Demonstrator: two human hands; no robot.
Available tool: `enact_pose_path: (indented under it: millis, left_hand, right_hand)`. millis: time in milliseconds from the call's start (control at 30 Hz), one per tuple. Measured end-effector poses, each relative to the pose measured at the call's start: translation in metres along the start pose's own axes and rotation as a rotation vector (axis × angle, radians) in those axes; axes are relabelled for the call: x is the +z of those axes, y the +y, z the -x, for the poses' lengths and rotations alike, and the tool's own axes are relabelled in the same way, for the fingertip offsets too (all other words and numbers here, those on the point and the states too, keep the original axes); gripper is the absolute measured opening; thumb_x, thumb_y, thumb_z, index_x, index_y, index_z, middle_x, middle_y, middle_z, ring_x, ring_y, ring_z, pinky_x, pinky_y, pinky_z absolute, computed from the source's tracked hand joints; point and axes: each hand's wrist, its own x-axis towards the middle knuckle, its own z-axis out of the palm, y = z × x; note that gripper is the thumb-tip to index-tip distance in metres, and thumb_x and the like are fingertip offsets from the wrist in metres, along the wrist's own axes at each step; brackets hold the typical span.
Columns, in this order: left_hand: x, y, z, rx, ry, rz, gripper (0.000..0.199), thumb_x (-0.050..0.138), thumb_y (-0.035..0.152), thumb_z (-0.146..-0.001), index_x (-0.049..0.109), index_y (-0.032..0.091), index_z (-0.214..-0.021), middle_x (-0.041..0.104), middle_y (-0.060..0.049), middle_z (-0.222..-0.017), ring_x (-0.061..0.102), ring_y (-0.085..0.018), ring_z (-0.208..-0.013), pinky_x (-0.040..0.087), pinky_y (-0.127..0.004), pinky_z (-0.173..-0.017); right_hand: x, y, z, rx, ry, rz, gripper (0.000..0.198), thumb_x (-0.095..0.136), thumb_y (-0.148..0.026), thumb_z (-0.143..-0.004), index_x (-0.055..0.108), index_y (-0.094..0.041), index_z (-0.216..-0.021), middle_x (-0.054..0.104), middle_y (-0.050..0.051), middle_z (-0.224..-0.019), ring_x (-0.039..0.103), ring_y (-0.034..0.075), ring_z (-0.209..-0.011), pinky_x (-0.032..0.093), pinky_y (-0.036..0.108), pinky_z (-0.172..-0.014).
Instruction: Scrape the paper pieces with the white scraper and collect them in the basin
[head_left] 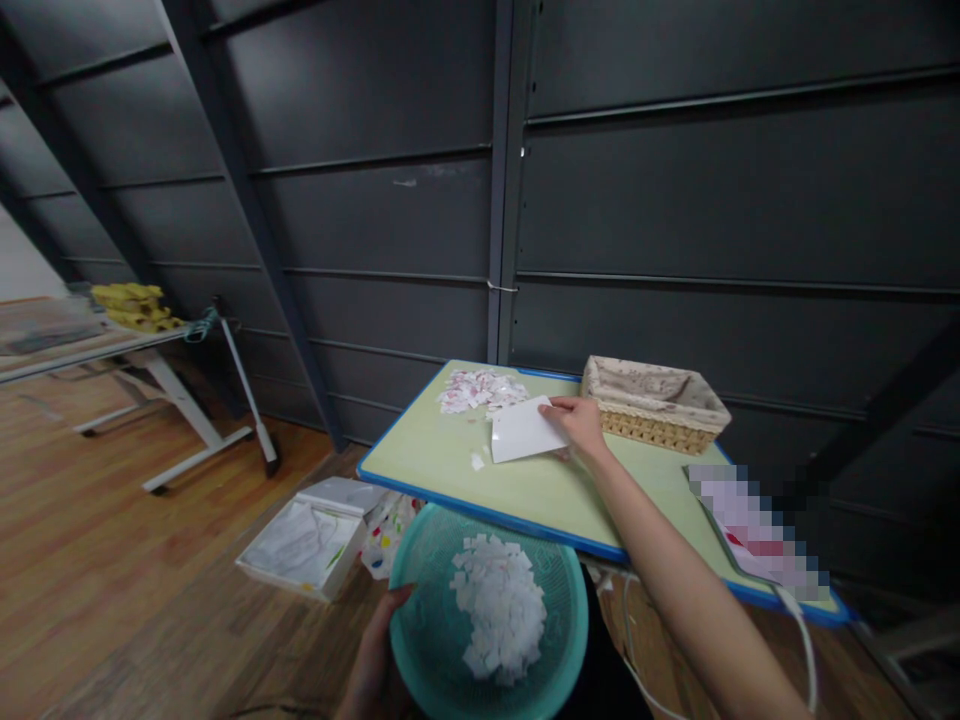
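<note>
My R hand (577, 425) pinched the flat, white, four-cornered paper card (521, 436) at its right end, thumb & fingers pressed together on it. The card lay at 9 o'clock from those fingers, over the pale-green tabletop (450, 455) w/ blue edging, its long axis approx. 9-to-3 o'clock, left end tipped a bit twd 8. Couldn't tell from that angle if its lower edge touched the top. R hand was by far the nearer; my L hand (375, 635), at approx. 7-8 o'clock from it, was curled on the 9 o'clock rim of the round turquoise plastic mesh basket (581, 615).

Card looked plain & smooth, no print on the side I saw. Beyond it, 10 o'clock from my R hand, sat a loose heap of white-and-pink paper scraps (476, 390). Small white paper squares (501, 605) were piled in the mesh basket. Tan wicker basket (652, 430), cloth-lined, approx. 3 o'clock.
</note>
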Motion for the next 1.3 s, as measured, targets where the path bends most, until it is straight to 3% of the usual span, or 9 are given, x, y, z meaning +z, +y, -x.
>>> enact_pose_path:
  millis: [233, 467, 600, 733, 900, 1100, 1300]
  left_hand:
    - [0.010, 0.001, 0.007, 0.013, 0.065, -0.026, 0.060, 0.070, 0.029, -0.072, 0.055, 0.011, -0.128, 0.080, -0.011, -0.092, 0.069, -0.036, -0.098, 0.051, -0.053, -0.092]
    - [0.008, 0.003, 0.005, 0.016, 0.040, -0.037, 0.072, 0.072, 0.029, -0.071, 0.046, -0.002, -0.131, 0.080, -0.014, -0.085, 0.070, -0.035, -0.097, 0.052, -0.048, -0.091]
    - [0.003, 0.001, 0.002, 0.018, 0.016, -0.022, 0.069, 0.072, 0.030, -0.071, 0.049, 0.004, -0.131, 0.079, -0.014, -0.093, 0.069, -0.035, -0.098, 0.052, -0.049, -0.091]
    - [0.001, 0.000, 0.001, -0.003, 0.014, -0.006, 0.065, 0.072, 0.029, -0.071, 0.051, 0.011, -0.130, 0.079, -0.012, -0.099, 0.069, -0.037, -0.098, 0.052, -0.053, -0.091]
    - [0.002, 0.001, 0.002, 0.026, 0.018, -0.041, 0.059, 0.072, 0.033, -0.071, 0.057, 0.011, -0.123, 0.078, -0.014, -0.100, 0.068, -0.038, -0.099, 0.050, -0.054, -0.093]
    - [0.002, 0.001, 0.001, 0.032, 0.036, -0.026, 0.064, 0.072, 0.032, -0.072, 0.053, 0.006, -0.127, 0.080, -0.011, -0.077, 0.069, -0.036, -0.099, 0.048, -0.054, -0.095]
    - [0.003, 0.002, 0.003, 0.042, 0.048, -0.036, 0.059, 0.072, 0.031, -0.071, 0.057, 0.009, -0.124, 0.080, -0.012, -0.090, 0.070, -0.035, -0.096, 0.048, -0.054, -0.095]
  right_hand:
    - [0.017, -0.001, 0.006, -0.052, -0.053, -0.069, 0.055, 0.064, -0.050, -0.064, 0.075, -0.006, -0.097, 0.074, 0.015, -0.092, 0.068, 0.028, -0.075, 0.050, 0.031, -0.055]
    - [0.010, -0.004, 0.006, -0.081, 0.013, 0.008, 0.046, 0.063, -0.045, -0.067, 0.077, -0.008, -0.091, 0.075, 0.015, -0.087, 0.068, 0.029, -0.075, 0.051, 0.034, -0.061]
    - [0.001, -0.007, 0.005, -0.092, 0.073, 0.052, 0.040, 0.062, -0.041, -0.068, 0.077, -0.010, -0.088, 0.075, 0.013, -0.083, 0.068, 0.027, -0.072, 0.049, 0.032, -0.060]
    - [-0.002, -0.009, 0.005, -0.090, 0.024, 0.077, 0.040, 0.062, -0.041, -0.067, 0.078, -0.010, -0.087, 0.075, 0.012, -0.077, 0.067, 0.026, -0.066, 0.046, 0.030, -0.055]
    - [-0.001, -0.012, 0.008, -0.141, 0.055, 0.121, 0.041, 0.059, -0.042, -0.070, 0.078, -0.010, -0.087, 0.075, 0.011, -0.077, 0.066, 0.025, -0.066, 0.046, 0.031, -0.056]
    - [-0.002, -0.013, 0.008, -0.150, 0.128, 0.089, 0.045, 0.060, -0.044, -0.067, 0.077, -0.007, -0.086, 0.074, 0.014, -0.077, 0.066, 0.026, -0.065, 0.047, 0.031, -0.057]
    - [-0.005, -0.007, 0.002, -0.146, 0.144, 0.095, 0.042, 0.060, -0.043, -0.065, 0.078, -0.009, -0.083, 0.074, 0.013, -0.075, 0.066, 0.025, -0.064, 0.046, 0.032, -0.058]
